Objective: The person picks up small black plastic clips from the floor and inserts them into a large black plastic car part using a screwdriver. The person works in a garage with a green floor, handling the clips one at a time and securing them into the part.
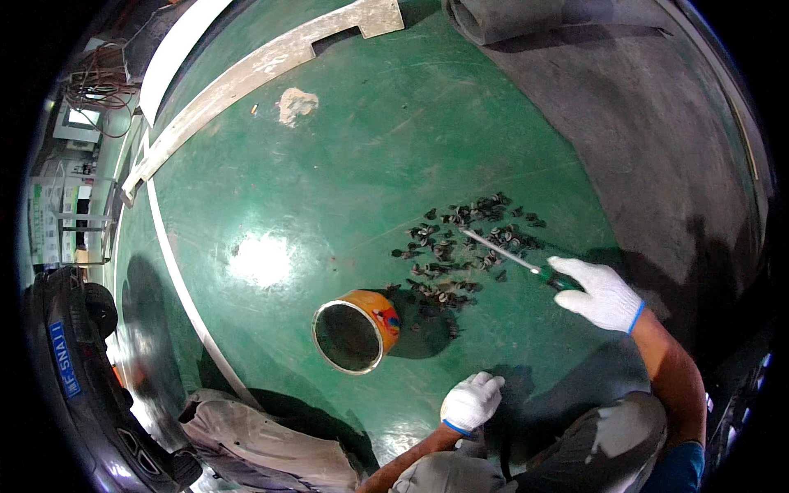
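Observation:
My right hand (604, 293), in a white knit glove with a blue cuff, is closed round the green handle of a long screwdriver (511, 256). Its metal shaft slants up and left, with the tip over a scattered pile of small dark bolt-like fasteners (440, 269) on the floor. My left hand (472, 403), gloved the same way, is held near my knees with its fingers curled in, and nothing shows in it. A round orange can (390, 322) stands between the pile and my legs; its inside looks dark.
Green painted floor (329, 189) surrounds the pile. A long pale notched strip (246, 74) lies at the far left. Dark matting (649, 123) with a rolled end (509, 18) covers the right side. A black car bumper (70, 370) stands at the left edge.

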The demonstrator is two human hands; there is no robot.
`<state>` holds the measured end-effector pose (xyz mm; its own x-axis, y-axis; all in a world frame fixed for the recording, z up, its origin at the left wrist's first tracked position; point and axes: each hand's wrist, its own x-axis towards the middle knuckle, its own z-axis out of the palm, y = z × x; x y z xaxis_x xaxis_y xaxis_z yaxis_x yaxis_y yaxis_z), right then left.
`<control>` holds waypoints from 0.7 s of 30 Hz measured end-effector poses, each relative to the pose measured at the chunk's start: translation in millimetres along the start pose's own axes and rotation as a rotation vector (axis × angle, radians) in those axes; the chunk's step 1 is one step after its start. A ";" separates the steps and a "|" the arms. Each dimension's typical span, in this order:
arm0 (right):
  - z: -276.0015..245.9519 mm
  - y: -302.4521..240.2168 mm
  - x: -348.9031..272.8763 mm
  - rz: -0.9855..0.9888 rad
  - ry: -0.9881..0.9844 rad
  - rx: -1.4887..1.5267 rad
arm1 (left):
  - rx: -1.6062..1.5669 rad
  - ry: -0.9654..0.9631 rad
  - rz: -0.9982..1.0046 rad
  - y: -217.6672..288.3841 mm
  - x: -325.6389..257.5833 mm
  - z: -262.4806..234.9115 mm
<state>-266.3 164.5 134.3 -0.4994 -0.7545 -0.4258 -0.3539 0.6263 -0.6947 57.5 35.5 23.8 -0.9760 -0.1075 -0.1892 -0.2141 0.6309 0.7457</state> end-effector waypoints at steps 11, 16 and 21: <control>25.1 69.6 -116.8 0.519 0.291 0.905 | -1.252 -0.073 -0.725 -18.8 13.9 -20.3; 68.0 107.7 -146.8 0.566 0.252 1.053 | -1.045 -0.100 -0.618 6.2 30.1 -32.5; 76.2 96.6 -148.6 0.610 0.224 1.130 | -0.901 -0.116 -0.398 31.2 52.1 -44.3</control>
<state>-166.0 322.1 86.4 -0.5017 -0.2916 -0.8144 0.7775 0.2608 -0.5723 -1.8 15.5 65.5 -0.8272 -0.0787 -0.5564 -0.5217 -0.2605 0.8124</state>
